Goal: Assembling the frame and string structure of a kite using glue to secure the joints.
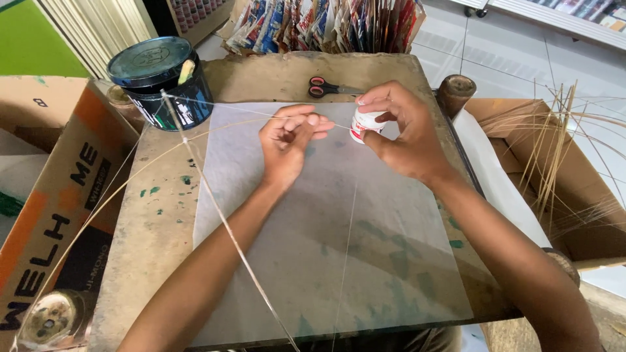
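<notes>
Pinching thin thread (261, 113), left hand (287, 143); right hand (398, 133) grip around small white spool (365, 122)

Worn brown worktable (156, 215) (green paint flecks), white tiled floor (495, 52), cardboard boxes (59, 215) either side, bright daylight

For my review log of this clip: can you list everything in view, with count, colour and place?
translucent sheet: one, whitish, flat on the board
work board: one, brown with green specks, centre
thin sticks: two, pale, crossed over the sheet's left side
thread: one, white, from the stick crossing to the hands
tin: one, dark, lidded, far left of board
scissors: one pair, red and black handles, far edge
spool: one, white with red, in right hand
stick bundle: many, pale, in box at right
cardboard box: one, orange and black, left
left hand: pinching the thread
right hand: holding the spool
</notes>
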